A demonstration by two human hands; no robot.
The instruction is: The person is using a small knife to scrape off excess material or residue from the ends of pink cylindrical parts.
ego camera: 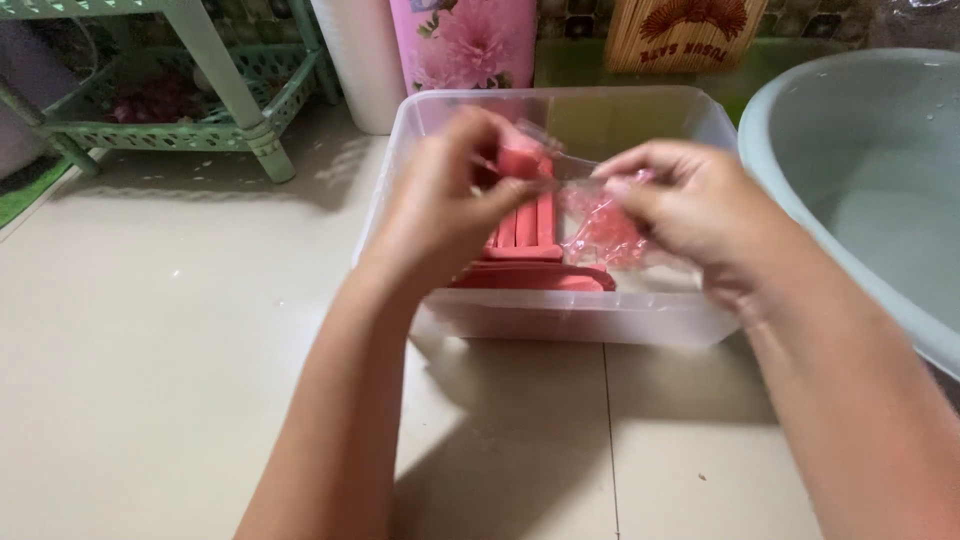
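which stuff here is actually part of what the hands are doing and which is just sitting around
In hand:
- left hand pinching a red stick
- right hand holding the clear wrapper
- red pieces in the clear plastic box

Lying about:
- pale green basin at right
- green plastic rack at left
- pink flowered container
- white cylinder
- wooden box

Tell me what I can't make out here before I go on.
- Red piece, head view: mostly covered by the left hand; shape unclear.
- Clear wrap: blurred, partly behind the right hand.
- Red parts in the bin: hidden by both hands.
- Basin: cut off by the right edge.
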